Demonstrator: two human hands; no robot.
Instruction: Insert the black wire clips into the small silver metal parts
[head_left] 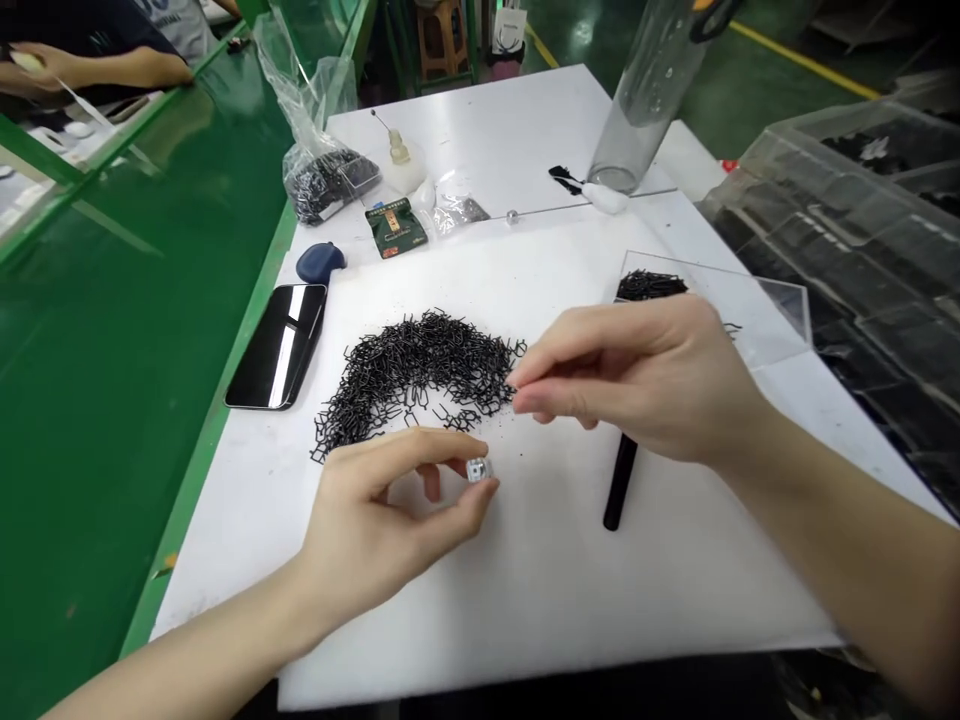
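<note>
Between the thumb and fingers of my left hand is a small silvery, cube-like part with a dark hole in its face. My right hand hovers up and to the right of it, thumb and index finger pinched together. Whatever that pinch holds, if anything, is too small to make out. Behind my hands, a curved pile of small bent black wire pieces lies on the white work surface. Below my right hand a black rod-like handle rests on the surface, its upper end hidden by the hand.
At left lie a phone and a dark blue case. Farther back are a plastic bag of black parts, a green packet and a tall clear bottle. A clear tray and drawer bins stand right. Another person's arm shows upper left.
</note>
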